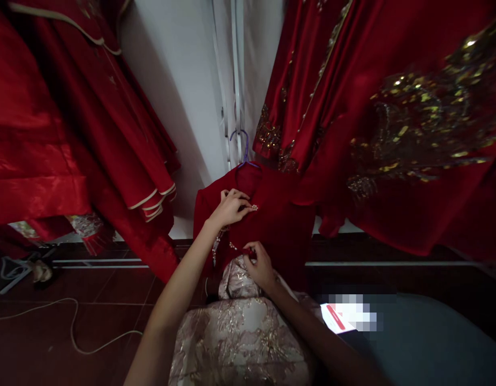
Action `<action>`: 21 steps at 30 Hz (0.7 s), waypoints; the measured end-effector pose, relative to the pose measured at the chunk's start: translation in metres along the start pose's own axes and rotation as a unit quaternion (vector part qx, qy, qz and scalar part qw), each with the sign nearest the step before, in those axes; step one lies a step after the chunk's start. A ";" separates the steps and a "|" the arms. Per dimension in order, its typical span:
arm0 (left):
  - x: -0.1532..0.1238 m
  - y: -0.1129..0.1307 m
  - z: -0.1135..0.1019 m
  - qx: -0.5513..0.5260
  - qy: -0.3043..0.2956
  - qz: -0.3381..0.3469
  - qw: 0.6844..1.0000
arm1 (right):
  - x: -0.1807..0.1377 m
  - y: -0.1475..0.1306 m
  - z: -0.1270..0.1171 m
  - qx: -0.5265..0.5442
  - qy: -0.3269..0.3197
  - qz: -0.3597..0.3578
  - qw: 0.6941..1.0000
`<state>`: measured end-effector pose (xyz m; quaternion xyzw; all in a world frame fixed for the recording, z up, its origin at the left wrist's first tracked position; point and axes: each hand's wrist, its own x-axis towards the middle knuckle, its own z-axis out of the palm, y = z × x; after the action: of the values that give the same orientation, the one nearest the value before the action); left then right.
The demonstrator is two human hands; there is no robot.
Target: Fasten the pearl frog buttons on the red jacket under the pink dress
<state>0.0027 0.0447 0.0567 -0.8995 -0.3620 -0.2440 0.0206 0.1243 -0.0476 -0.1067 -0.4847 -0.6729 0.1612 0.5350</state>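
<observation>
**Red jacket on hanger, both hands at the front**

Jacket [280, 230]: red, neck up, on a purple hanger [246, 147], directly ahead of the person. Hook stands by the white poles [237, 69]; whether it is caught on them cannot be told.

Left hand [234, 208]: at the upper front of the jacket, thumb and forefinger brought together on the edge of a pearly ornament [255, 207].

Right hand [260, 264]: lower down, thumb and forefinger curled towards each other by a bit of red cloth; whether they are clamped on it cannot be told.

Beads [215, 247]: a dangling string at the jacket's side, beneath the left forearm. Small cluster [232, 246] close to the right fingers.

Brocade [235, 338]: pale, gold-figured, below the jacket.

Surroundings: red garments [123, 112] to the left; sequinned garment [425, 128] to the right; cable [73, 327] and shoes [41, 272] on the floor; lit screen [338, 318] at the right.

Risks, as judged: a hard tug on the ornament could pull threads or loosen pearls. The forearm could snag the beads. Downward pull could tip the hanger, if poorly hooked. Dim light could hide a crooked fold.
</observation>
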 end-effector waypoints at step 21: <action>-0.005 0.003 0.014 0.158 0.102 0.058 0.980 | 0.031 -0.035 -0.021 0.061 0.115 -0.025 0.991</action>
<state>0.0074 0.0422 0.0421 -0.8748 -0.3391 -0.2723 0.2136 0.1267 -0.0452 -0.0558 -0.4493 -0.6078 0.1313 0.6414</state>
